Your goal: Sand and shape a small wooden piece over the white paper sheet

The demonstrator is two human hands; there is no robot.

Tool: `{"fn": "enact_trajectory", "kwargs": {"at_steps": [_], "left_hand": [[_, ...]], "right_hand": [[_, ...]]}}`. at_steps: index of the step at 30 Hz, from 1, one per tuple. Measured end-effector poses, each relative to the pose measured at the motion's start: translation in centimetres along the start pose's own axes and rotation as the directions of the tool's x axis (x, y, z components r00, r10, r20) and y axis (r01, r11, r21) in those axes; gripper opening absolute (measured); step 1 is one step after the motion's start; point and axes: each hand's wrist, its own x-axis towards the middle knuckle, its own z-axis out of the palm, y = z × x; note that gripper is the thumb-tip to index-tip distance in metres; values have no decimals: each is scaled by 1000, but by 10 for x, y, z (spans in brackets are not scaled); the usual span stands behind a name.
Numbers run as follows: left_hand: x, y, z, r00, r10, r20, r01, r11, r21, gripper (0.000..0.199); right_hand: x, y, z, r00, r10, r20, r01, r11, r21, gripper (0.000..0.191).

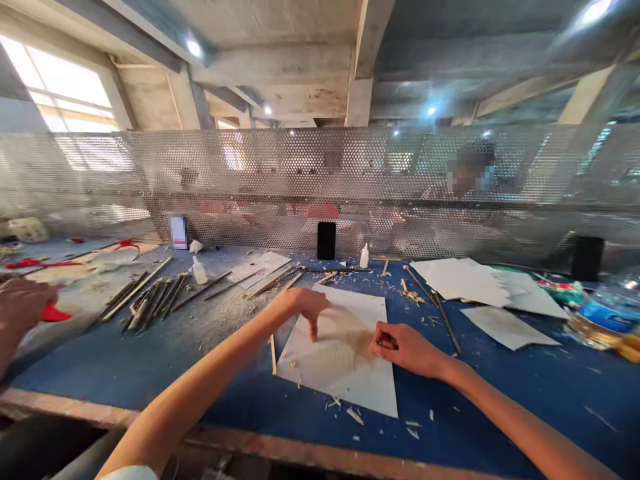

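Your left hand is loosely spread over the sheet ahead of you; your right hand is curled at its right edge, can't tell if gripping anything. Shavings nearby, sticks left.

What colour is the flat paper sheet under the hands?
White; the flat paper sheet shows best in the head view.

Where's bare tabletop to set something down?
Mostly bare blue tabletop: right, between the right forearm and the nearest loose sheet; left, between the stick bundle, left forearm and front edge. Crowded: behind the central sheet, with sticks, shavings and a white bottle; more shavings litter its near edge.
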Motion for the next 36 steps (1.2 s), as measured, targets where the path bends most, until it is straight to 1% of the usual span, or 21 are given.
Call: {"fn": "enact_trajectory", "kwargs": {"at_steps": [2, 5, 7, 9, 10, 11, 14, 15, 16, 18, 20, 21, 24, 25, 26, 28, 30, 31, 32, 34, 36], "left_hand": [[2, -3, 2, 1000, -9, -11, 9, 1000, -10, 93], [5, -7, 5, 1000, -9, -22, 8, 1000, -14, 93], [7, -10, 7, 1000, -6, -21, 6, 1000, -8, 93], [8, -12, 8, 1000, 0, -22, 0, 1000, -7, 93], [8, -13, 9, 1000, 9, -23, -9, 1000, -9, 93], [8, -13, 9, 1000, 16, -26, -16, 1000, -10, 92], [7, -12, 9, 1000, 2, -30, -3, 1000, -17, 94], [6, -11, 9, 1000, -10, -26, 10, 1000, -20, 95], [5, -10, 8, 1000, -19, -19, 18, 1000, -23, 95], [3, -9, 7, 1000, -18, -4, 18, 999, -35, 96], [2, -9, 7, 1000, -15, -2, 15, 998, -53, 99], [2, -9, 7, 1000, -22, -6, 22, 998, -57, 100], [3, -13, 8, 999, -28, -26, 27, 999, -43, 100], [3, -14, 9, 999, -18, -31, 17, 999, -38, 99], [4, -15, 10, 999, -6, -36, 5, 999, -34, 97], [5, -15, 10, 999, 12, -46, -13, 1000, -27, 94], [5, -14, 10, 999, 7, -48, -8, 1000, -17, 93], [5, -14, 10, 999, -1, -43, 1, 1000, -14, 94], [6, -13, 10, 999, -12, -38, 12, 1000, -15, 96], [6, -13, 9, 999, -29, -29, 29, 999, -20, 100], [7, -13, 10, 999, -31, -28, 30, 999, -27, 103]], "right_hand": [[-6, -8, 3, 994, -26, 106, 23, 999, 36, 23], [-10, -13, 6, 984, -51, 173, 42, 998, 56, 22], [-8, -11, 6, 990, -48, 129, 44, 998, 34, 22], [-5, -9, 6, 999, -26, 37, 26, 1000, -10, 22], [-5, -8, 7, 1000, -16, 17, 17, 1000, -16, 22], [-5, -9, 7, 1000, -15, 24, 15, 1000, -9, 22], [-6, -11, 8, 990, -47, 135, 42, 998, 36, 22], [-6, -11, 8, 988, -52, 147, 48, 998, 36, 23], [-5, -11, 8, 989, -50, 138, 46, 999, 26, 23], [-4, -11, 7, 998, -24, 52, 25, 1000, -15, 21], [-4, -11, 6, 1000, -9, 8, 10, 999, -37, 20], [-4, -12, 7, 1000, -12, 7, 12, 999, -32, 19], [-6, -16, 8, 992, -36, 120, 34, 999, 14, 19], [-6, -16, 9, 990, -38, 134, 36, 999, 17, 20], [-7, -16, 8, 992, -35, 125, 34, 999, 7, 20], [-7, -14, 7, 999, -19, 44, 21, 999, -49, 20], [-7, -11, 7, 1000, -13, -22, 11, 994, -107, 19], [-7, -10, 8, 999, -14, -34, 10, 992, -125, 18], [-7, -9, 9, 999, -18, -39, 13, 991, -136, 17], [-6, -7, 11, 999, -35, 15, 36, 993, -114, 16], [-4, -6, 11, 999, -23, 29, 26, 996, -86, 19]]}}
